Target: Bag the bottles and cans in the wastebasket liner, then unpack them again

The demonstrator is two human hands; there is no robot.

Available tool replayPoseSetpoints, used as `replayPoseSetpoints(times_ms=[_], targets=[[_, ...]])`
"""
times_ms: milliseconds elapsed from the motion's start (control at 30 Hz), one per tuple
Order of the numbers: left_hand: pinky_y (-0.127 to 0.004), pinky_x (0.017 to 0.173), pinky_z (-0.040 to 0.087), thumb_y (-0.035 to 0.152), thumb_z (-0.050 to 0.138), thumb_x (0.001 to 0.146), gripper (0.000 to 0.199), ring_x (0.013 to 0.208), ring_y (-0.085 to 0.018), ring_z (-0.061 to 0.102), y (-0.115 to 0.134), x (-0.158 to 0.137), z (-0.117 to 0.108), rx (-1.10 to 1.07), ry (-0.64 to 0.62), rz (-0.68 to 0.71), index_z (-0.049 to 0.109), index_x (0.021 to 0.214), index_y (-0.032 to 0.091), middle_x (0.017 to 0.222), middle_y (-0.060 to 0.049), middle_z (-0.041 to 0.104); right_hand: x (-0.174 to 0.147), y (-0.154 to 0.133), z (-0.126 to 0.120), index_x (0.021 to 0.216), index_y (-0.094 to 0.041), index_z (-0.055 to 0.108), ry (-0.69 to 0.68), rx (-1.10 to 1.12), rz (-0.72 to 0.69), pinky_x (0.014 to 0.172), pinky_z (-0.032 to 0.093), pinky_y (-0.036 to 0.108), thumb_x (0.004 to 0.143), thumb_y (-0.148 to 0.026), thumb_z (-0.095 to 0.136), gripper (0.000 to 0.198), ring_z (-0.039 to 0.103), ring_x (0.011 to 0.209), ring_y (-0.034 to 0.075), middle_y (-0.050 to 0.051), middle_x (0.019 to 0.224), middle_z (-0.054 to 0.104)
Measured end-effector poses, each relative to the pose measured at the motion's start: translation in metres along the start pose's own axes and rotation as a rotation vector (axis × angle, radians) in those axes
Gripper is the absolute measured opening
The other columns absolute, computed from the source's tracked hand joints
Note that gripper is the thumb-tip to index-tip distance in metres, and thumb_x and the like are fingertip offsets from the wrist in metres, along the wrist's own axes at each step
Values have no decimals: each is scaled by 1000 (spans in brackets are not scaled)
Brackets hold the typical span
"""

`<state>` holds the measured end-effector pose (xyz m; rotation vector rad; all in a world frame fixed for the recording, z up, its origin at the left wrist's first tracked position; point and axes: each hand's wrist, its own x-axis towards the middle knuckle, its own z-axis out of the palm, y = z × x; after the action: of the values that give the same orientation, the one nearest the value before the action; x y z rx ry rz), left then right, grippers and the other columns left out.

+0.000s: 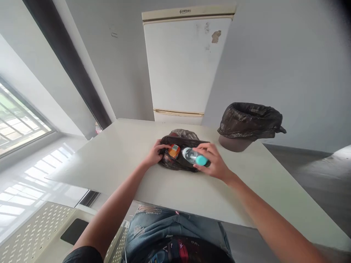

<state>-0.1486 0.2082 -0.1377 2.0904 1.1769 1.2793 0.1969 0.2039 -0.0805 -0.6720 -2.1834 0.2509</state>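
A black plastic bag (pixel 175 165) lies with its mouth spread on the white table, and an orange package with a barcode label (pixel 174 150) shows inside it. My left hand (pixel 157 153) is closed on the bag's left edge. Over the bag's right side, my right hand (pixel 212 160) grips a clear plastic bottle (pixel 189 155) with a turquoise cap. The bottle is tilted, its cap toward me and its base over the bag's opening. Folds of the bag hide whatever else lies in it.
A trash bin lined with a black bag (pixel 249 120) stands at the table's back right. Behind the white table (pixel 109 157) is a white fridge (pixel 186 65). At lower left, a dark flat object (pixel 74 231) rests on a cream perforated surface (pixel 41 226).
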Motion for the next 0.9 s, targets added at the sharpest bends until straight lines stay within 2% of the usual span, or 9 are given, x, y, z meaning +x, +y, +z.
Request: replayPoseSetpoints(times_ms=[67, 100, 167, 300, 433, 533, 667, 800, 900], targets=[[-58, 127, 41, 0, 58, 68, 64, 139, -35, 55, 2, 0, -1, -16, -7, -37, 82, 118, 31, 145, -7, 56, -2, -9, 3, 132, -33, 69, 320, 215, 197, 103, 50, 56, 96, -55, 64, 42, 63, 117, 37, 13, 126, 66], [-58, 128, 40, 1, 58, 67, 63, 139, -35, 55, 3, 0, -2, -28, -7, -58, 83, 116, 31, 145, -7, 56, -2, -12, 6, 128, -33, 68, 429, 342, 285, 99, 52, 55, 99, -55, 59, 38, 65, 114, 36, 13, 124, 66], [-58, 128, 40, 2, 58, 68, 57, 138, -35, 55, 5, 1, -3, -69, 1, -95, 84, 110, 31, 145, -6, 58, -3, -15, 16, 122, -32, 66, 513, 603, 433, 92, 55, 50, 103, -55, 50, 34, 68, 110, 33, 11, 122, 68], [-57, 125, 42, 9, 60, 72, 37, 136, -37, 57, 7, 5, -5, -179, 46, -157, 85, 91, 26, 142, -6, 62, -5, -16, 32, 117, -35, 59, 412, 1071, 693, 84, 59, 48, 104, -61, 43, 34, 73, 102, 31, 6, 114, 71], [-56, 120, 44, 17, 57, 80, 25, 129, -37, 59, 5, 9, -8, -254, 112, -243, 82, 82, 21, 132, -8, 66, -10, -14, 36, 110, -33, 59, 234, 1335, 930, 66, 58, 44, 101, -73, 39, 45, 69, 72, 27, 5, 92, 67], [-55, 116, 45, 23, 57, 84, 22, 124, -37, 59, 2, 9, -10, -295, 164, -281, 78, 75, 20, 126, -9, 66, -13, -12, 37, 112, -34, 60, 107, 1389, 961, 62, 55, 44, 99, -78, 33, 53, 66, 68, 26, 6, 92, 66], [-54, 118, 45, 30, 65, 88, 24, 132, -38, 55, 3, 9, -15, -217, 237, -254, 77, 71, 21, 138, -8, 60, -20, -12, 39, 131, -36, 58, -26, 1410, 846, 76, 59, 53, 88, -78, 47, 61, 72, 90, 34, 12, 113, 69], [-56, 123, 39, 42, 74, 90, 19, 150, -41, 39, 15, 11, -25, 34, 528, -170, 82, 101, 29, 157, -4, 45, -23, -14, 40, 144, -42, 54, -37, 1403, 787, 97, 56, 63, 79, -66, 70, 71, 69, 119, 41, 13, 139, 63], [-55, 111, 49, 55, 72, 92, 32, 138, -39, 50, 22, 10, -27, 39, 637, -168, 78, 111, 29, 138, -10, 56, -22, -14, 41, 145, -43, 57, 1, 1358, 807, 104, 52, 65, 78, -61, 78, 73, 65, 129, 42, 12, 149, 58]])
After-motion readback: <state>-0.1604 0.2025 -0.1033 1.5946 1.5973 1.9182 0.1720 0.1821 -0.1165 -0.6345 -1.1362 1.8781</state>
